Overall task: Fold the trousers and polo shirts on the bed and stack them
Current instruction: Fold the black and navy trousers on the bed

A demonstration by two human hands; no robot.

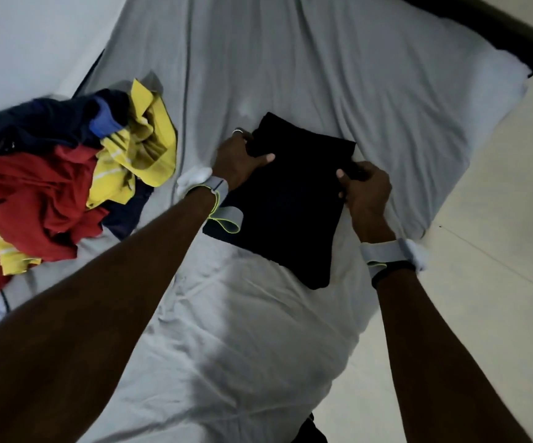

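Observation:
A black folded garment (287, 212) lies on the grey bed sheet (290, 59), near the bed's right side. My left hand (236, 158) grips its far left edge, thumb on top and fingers curled under the cloth. My right hand (366, 187) grips its right edge the same way. A heap of unfolded clothes (60, 174) in red, yellow and navy sits at the left of the bed. Whether the black garment is trousers or a polo shirt cannot be told.
The bed's right edge (431, 225) runs diagonally beside pale floor tiles (498, 219). A white wall (19, 43) stands at the far left. Wrinkled bare sheet spreads behind the black garment and in front of it toward me.

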